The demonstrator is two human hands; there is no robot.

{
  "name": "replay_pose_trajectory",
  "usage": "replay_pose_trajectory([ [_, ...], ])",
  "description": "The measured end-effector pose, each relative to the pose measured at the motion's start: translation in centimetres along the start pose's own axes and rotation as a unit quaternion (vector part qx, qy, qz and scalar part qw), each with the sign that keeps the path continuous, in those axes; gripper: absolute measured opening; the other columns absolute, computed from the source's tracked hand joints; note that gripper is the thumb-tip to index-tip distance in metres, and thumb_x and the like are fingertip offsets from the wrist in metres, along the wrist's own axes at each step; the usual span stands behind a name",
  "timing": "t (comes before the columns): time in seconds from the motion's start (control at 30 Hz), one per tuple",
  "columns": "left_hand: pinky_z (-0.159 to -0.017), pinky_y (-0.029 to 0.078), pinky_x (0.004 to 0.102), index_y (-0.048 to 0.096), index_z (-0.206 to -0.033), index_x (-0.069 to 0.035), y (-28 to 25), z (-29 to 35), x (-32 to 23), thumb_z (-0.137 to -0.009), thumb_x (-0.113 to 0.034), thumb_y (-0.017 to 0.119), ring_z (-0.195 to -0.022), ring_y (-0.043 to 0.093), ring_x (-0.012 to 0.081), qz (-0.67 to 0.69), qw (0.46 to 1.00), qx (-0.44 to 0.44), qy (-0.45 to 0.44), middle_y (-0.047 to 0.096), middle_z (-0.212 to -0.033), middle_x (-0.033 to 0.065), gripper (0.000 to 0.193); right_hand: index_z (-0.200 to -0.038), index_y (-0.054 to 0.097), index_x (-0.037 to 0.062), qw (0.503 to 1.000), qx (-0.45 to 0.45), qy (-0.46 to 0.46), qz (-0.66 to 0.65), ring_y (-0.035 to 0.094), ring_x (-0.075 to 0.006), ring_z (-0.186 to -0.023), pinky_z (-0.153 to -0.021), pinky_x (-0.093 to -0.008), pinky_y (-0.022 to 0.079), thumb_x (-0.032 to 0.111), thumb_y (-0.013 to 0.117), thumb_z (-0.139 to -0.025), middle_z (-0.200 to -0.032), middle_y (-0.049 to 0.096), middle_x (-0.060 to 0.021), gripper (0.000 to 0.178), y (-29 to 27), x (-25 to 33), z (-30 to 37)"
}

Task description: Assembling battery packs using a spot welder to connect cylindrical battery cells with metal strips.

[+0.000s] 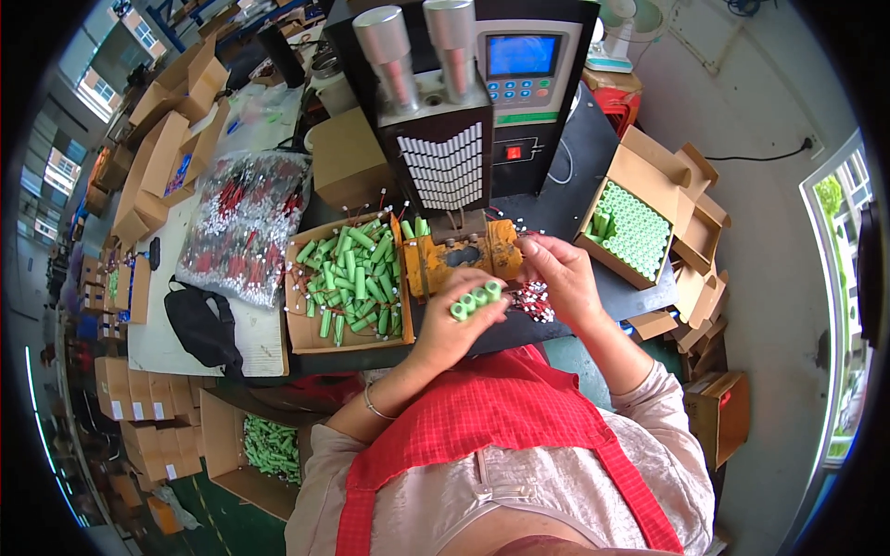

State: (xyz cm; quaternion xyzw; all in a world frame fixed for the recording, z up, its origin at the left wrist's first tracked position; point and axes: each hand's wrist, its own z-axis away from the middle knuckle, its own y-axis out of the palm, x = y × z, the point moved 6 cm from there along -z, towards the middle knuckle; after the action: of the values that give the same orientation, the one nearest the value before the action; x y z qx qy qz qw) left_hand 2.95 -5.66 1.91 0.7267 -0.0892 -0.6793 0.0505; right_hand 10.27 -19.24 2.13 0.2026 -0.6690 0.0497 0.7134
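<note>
My left hand (450, 326) is closed around several green cylindrical battery cells (476, 300), their pale ends showing in a row. It is just in front of a worn yellow metal fixture (426, 263) at the foot of a welding machine (434, 125). To the right of the fixture, my right hand (567, 278) has its thumb and forefinger pinched together; what is between them, if anything, is too small to make out. Beneath that hand lies a pile of red and white wire leads (535, 303).
Loose green cells fill an open carton (298, 324) left of the fixture. At right, a carton (607, 252) holds cells standing upright. Bagged wire leads (243, 227) and a black pouch (202, 326) lie farther left. Below the table edge stands another carton (227, 454) of green cells.
</note>
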Motion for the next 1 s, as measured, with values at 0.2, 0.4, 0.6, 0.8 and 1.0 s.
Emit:
replay_pose_trajectory([
  [0.2, -0.064, 0.048, 0.0299, 0.063, -0.092, 0.002, -5.2, -1.8, -2.7, -0.072, -0.006, 0.070, -0.071, 0.061, 0.0236, -0.337, 0.921, -0.115, 0.160, 0.062, -0.083, 0.0133, 0.024, -0.119, 0.051, -0.0015, 0.981, 0.107, 0.053, 0.156, 0.044, -0.0044, -0.056, -0.051, -0.0191, 0.039, 0.018, 0.047, -0.093, -0.072, 0.054, 0.0006, 0.033, 2.5, 0.2, -0.5],
  [0.4, -0.063, 0.049, 0.0345, 0.063, -0.085, 0.000, -5.3, -3.3, -2.3, -0.071, -0.011, 0.069, -0.073, 0.061, 0.0306, -0.391, 0.904, -0.100, 0.143, 0.063, -0.082, 0.0142, 0.019, -0.097, 0.061, -0.0001, 0.974, 0.103, 0.087, 0.182, 0.042, -0.0030, -0.052, -0.047, -0.0178, 0.036, 0.023, 0.053, -0.091, -0.067, 0.056, 0.0007, 0.025, 3.6, -0.6, -1.6],
  [0.6, -0.064, 0.049, 0.0346, 0.063, -0.088, -0.002, -5.4, -3.4, -2.2, -0.071, -0.009, 0.067, -0.074, 0.061, 0.0303, -0.398, 0.900, -0.099, 0.149, 0.063, -0.083, 0.0134, 0.019, -0.083, 0.061, 0.0031, 0.966, 0.112, 0.081, 0.220, 0.042, -0.0024, -0.052, -0.045, -0.0180, 0.034, 0.027, 0.056, -0.089, -0.064, 0.055, 0.0021, 0.025, 4.3, -0.5, -2.2],
  [0.8, -0.064, 0.049, 0.0343, 0.063, -0.090, -0.004, -5.2, -3.5, -2.2, -0.071, -0.009, 0.067, -0.075, 0.062, 0.0296, -0.405, 0.897, -0.101, 0.146, 0.062, -0.084, 0.0129, 0.020, -0.078, 0.060, 0.0031, 0.961, 0.108, 0.109, 0.229, 0.042, -0.0025, -0.050, -0.044, -0.0183, 0.033, 0.023, 0.056, -0.089, -0.060, 0.053, 0.0025, 0.023, 4.3, -0.4, -2.8],
  [1.0, -0.064, 0.050, 0.0331, 0.065, -0.089, -0.004, -5.1, -3.4, -2.7, -0.072, -0.011, 0.068, -0.075, 0.063, 0.0280, -0.404, 0.897, -0.106, 0.145, 0.063, -0.084, 0.0114, 0.019, -0.089, 0.061, 0.0017, 0.967, 0.127, 0.151, 0.164, 0.048, -0.0046, -0.052, -0.047, -0.0187, 0.040, 0.022, 0.055, -0.089, -0.065, 0.057, -0.0003, 0.022, 3.8, -0.2, -2.3],
])
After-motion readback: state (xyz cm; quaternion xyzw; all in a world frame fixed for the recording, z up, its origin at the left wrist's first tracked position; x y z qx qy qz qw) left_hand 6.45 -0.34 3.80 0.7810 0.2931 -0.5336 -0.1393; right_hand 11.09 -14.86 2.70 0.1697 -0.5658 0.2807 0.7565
